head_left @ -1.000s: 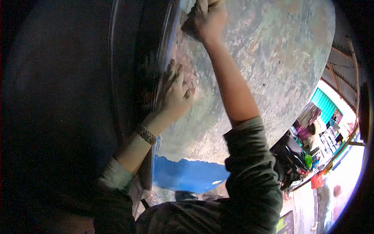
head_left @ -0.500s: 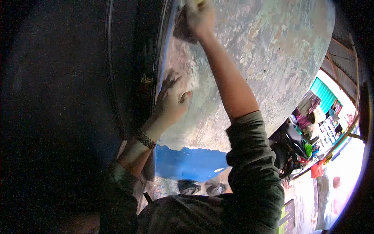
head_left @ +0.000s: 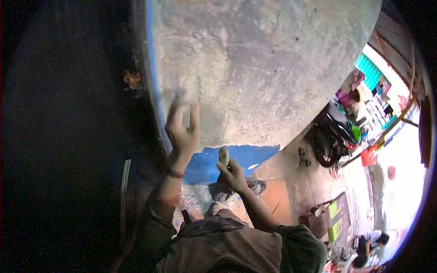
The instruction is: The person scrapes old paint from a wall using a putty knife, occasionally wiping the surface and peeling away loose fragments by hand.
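A large mottled grey surface (head_left: 264, 68), with worn patches, rises in front of me. Along its lower end runs a band of blue paint (head_left: 200, 164). My left hand (head_left: 184, 129) is held at the left side of this surface, fingers apart and holding nothing, slightly smeared by motion. A dark braided bracelet (head_left: 175, 173) circles that wrist. Low in front of my body, my right hand (head_left: 233, 175) is closed around a pale, rounded object (head_left: 224, 156) whose upper end sticks out past the thumb. Its exact kind cannot be made out.
A dark recess lies along the left, beside the surface's blue edge (head_left: 151, 45). Dark bags (head_left: 221, 191) sit near my feet on a paint-spotted floor. To the right stands a motorcycle (head_left: 330, 129); a person (head_left: 371, 248) crouches farther down.
My right hand has come down from high on the surface to the blue band, with the pale object in it. My left hand has shifted slightly left. The view has tilted lower.
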A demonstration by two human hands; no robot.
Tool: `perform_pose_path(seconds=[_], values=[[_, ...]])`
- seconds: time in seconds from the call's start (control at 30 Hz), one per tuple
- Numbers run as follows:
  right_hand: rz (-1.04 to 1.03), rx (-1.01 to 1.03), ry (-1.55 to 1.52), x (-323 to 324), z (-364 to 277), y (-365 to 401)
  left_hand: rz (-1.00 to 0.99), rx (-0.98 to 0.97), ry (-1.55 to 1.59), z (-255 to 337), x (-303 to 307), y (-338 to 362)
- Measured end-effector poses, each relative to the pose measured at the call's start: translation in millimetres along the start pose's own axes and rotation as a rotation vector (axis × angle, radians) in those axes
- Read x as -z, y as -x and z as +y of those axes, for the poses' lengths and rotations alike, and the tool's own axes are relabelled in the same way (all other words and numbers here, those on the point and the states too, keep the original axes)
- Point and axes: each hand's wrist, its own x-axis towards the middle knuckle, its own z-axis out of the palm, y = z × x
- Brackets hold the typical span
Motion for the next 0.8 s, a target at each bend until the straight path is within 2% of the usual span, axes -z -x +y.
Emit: perform_pose_path(seconds=[0.03,0.07,0.1,0.13,0.2,0.23,0.27,0.3,0.33,0.4,0.43,0.47,0.5,0.53,0.6,0.73,0.8], values=[[0.017,-0.012,-0.004,11.0,-4.8,5.2,0.125,-0.29,-0.046,10.1,-10.9,-24.1],[-0.027,0.047,0.17,22.1,-20.3,8.3,0.034,-0.292,-0.079,30.4,-11.9,-46.4],[-0.073,0.105,0.342,31.1,-33.1,10.6,0.101,-0.462,-0.121,43.2,-19.5,-70.3],[-0.062,0.097,0.332,38.0,-40.2,11.4,0.16,-0.573,-0.165,56.0,-26.2,-93.4],[-0.24,-0.264,0.172,54.0,-49.6,10.6,0.255,-0.781,-0.231,80.7,-37.5,-142.8],[-0.226,-0.259,0.161,61.1,-47.2,11.2,0.29,-0.879,-0.257,90.4,-41.1,-165.8],[-0.275,-0.303,-0.057,67.4,-41.9,12.7,0.289,-0.898,-0.254,102.4,-43.7,-183.0],[-0.329,-0.335,-0.276,73.2,-37.4,13.7,0.38,-0.846,-0.397,116.1,-44.6,-199.5],[-0.375,-0.331,-0.317,82.8,-40.4,15.8,0.487,-0.794,-0.537,127.4,-45.7,-213.7],[-0.535,-0.301,-0.441,103.7,-40.8,20.2,0.491,-0.867,-0.492,124.6,-52.5,-241.4],[-0.619,-0.193,-0.593,111.6,-22.5,24.3,0.465,-0.898,-0.453,124.6,-58.4,-255.9],[-0.715,-0.096,-0.754,119.4,-4.0,28.8,0.508,-0.843,-0.636,120.3,-67.7,-260.6],[-0.764,0.077,-0.732,135.1,-16.9,28.0,0.543,-0.767,-0.817,116.6,-76.4,-256.3],[-0.825,0.115,-0.748,149.6,-16.8,27.9,0.514,-0.779,-0.766,123.8,-84.7,-246.7],[-1.068,-0.041,-1.028,180.8,-9.9,20.4,0.484,-0.806,-0.729,139.8,-110.0,-219.0],[-1.077,-0.066,-0.866,234.4,30.6,1.0,0.157,-0.792,-0.781,155.9,-166.8,-159.7],[-0.749,0.192,-0.67,262.3,24.8,-1.5,0.019,-0.859,-0.753,153.5,-190.8,-138.3]])
